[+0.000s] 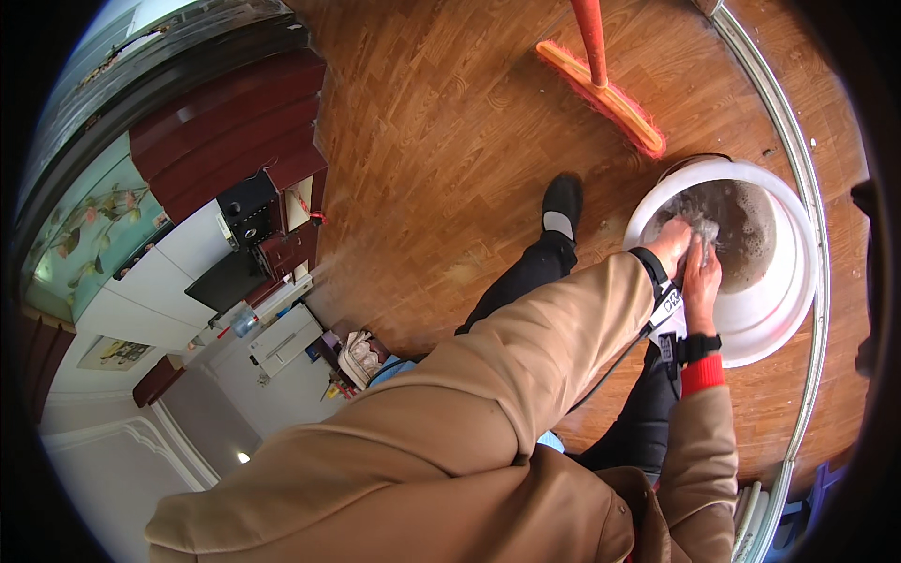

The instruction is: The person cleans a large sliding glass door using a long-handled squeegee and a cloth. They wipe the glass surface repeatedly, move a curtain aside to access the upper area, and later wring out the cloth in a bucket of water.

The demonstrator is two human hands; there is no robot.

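Observation:
A white plastic bucket stands on the wood-patterned floor at the right, partly filled with murky, foamy water. Both of my hands are inside its rim, close together at the near side of the water. My left hand has its fingers bent down, with the fingertips hidden. Beside it, my right hand reaches forward with fingers extended. A clear, glistening patch lies at the fingers; whether it is splashing water or a wet, see-through thing is unclear. Dark straps circle both wrists.
An orange broom head with a red handle rests on the floor beyond the bucket. A metal floor track runs along the bucket's right side. My shoe is left of the bucket. Dark red cabinets line the far left.

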